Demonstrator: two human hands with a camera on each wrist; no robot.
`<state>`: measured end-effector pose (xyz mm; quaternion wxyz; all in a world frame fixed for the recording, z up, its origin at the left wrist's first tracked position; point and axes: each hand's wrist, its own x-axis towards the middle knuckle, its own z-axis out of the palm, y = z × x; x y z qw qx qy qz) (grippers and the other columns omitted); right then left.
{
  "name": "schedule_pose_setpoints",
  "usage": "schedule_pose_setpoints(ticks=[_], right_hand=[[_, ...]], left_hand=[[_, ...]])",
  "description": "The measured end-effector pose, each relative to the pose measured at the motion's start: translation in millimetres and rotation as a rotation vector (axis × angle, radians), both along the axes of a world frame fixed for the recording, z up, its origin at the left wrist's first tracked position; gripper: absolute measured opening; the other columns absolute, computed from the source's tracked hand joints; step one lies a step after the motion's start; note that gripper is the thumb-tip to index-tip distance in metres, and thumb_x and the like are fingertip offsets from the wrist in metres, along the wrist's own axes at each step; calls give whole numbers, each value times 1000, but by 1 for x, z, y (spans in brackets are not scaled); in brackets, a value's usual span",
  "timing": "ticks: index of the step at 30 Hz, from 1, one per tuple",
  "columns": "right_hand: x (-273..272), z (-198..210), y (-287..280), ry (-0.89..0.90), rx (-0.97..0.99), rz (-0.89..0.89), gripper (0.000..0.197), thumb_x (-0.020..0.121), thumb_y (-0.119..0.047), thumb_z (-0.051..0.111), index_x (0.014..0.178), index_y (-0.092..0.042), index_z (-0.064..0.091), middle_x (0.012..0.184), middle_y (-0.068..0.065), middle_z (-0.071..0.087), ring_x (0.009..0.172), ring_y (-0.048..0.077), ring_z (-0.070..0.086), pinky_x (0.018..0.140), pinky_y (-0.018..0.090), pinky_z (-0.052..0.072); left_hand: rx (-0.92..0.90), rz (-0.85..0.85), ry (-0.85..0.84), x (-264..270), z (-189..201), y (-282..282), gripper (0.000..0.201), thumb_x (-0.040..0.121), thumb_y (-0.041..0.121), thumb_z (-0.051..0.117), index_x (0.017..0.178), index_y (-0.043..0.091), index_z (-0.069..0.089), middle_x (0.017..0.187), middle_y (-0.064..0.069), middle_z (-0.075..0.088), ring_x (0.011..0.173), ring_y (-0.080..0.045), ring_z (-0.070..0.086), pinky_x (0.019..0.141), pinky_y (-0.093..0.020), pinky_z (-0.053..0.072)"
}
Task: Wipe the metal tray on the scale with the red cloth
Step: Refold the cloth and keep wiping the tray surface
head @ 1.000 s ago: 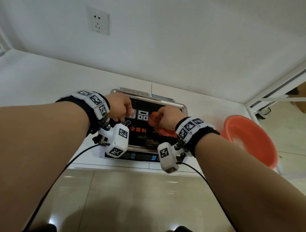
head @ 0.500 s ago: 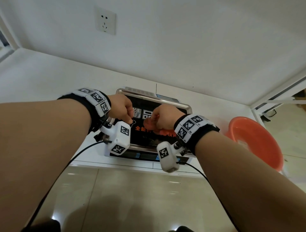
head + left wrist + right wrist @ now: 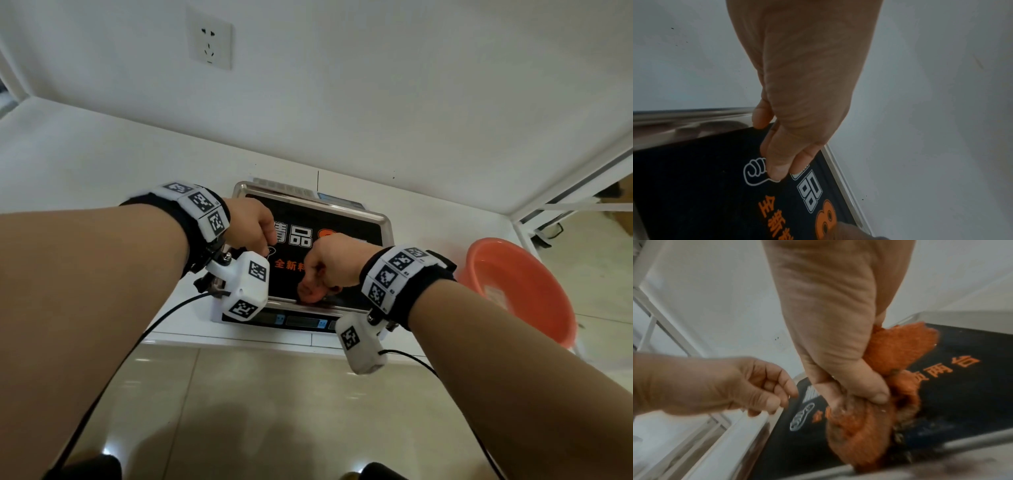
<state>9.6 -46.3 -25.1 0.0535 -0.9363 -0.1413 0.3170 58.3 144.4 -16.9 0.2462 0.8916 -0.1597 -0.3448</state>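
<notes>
Fingers [image 3: 869, 389] of the right hand [image 3: 334, 260] clamp the bunched red cloth [image 3: 861, 426], pressing it on the metal tray [image 3: 385, 222] at centre frame, apparently against the dark printed film near its lower rim. Left hand [image 3: 251, 228] hovers loosely curled, holding nothing. Wiping is mid-stroke; next, sweep toward the upper right, where film lies uncovered, short of the raised rim.

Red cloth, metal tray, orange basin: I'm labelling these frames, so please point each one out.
red cloth [image 3: 898, 352], right wrist view, on the upper fold.
metal tray [image 3: 386, 224], head view, on its far right rim.
orange basin [image 3: 534, 274], head view, on its inner wall.
</notes>
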Motion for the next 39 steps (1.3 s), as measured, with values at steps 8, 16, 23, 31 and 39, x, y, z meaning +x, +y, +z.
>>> schedule_pose_setpoints(ticks=[8, 16, 23, 31, 39], right_hand=[[7, 13, -38, -219, -92, -363, 30, 83, -9, 69, 104, -30, 70, 101, -7, 70, 95, 15, 66, 86, 33, 57], [-11, 3, -25, -27, -34, -366, 24, 78, -8, 76, 90, -26, 67, 102, -2, 68, 93, 17, 66, 70, 28, 54], [-12, 18, -43, -73, -4, -524, 27, 82, -7, 73, 106, -20, 69, 101, 0, 66, 92, 19, 62, 66, 24, 50], [-20, 8, -19, 101, -110, -517, 18, 83, -11, 64, 101, -11, 65, 104, 9, 69, 92, 25, 66, 84, 36, 58], [-10, 17, -22, 148, 52, -626, 33, 82, -11, 75, 114, -15, 66, 112, 8, 66, 106, 30, 65, 94, 47, 57]], left_hand=[[20, -30, 71, -2, -5, -13, 29, 86, 3, 60, 112, 16, 65, 115, -6, 66, 108, -24, 63, 95, -37, 53], [64, -28, 107, -4, -7, -21, 42, 87, -1, 56, 127, 14, 55, 121, -4, 63, 110, -22, 61, 95, -37, 53], [132, -78, 72, -11, 2, -25, 48, 92, 5, 52, 138, 16, 46, 137, -5, 53, 122, -22, 53, 98, -29, 45], [163, -96, 71, -14, 4, -28, 53, 95, 2, 47, 146, 10, 35, 144, -7, 46, 130, -22, 47, 95, -25, 41], [187, -136, 62, -14, 6, -27, 54, 94, 5, 50, 146, 12, 36, 144, -5, 48, 129, -21, 49, 100, -27, 41]])
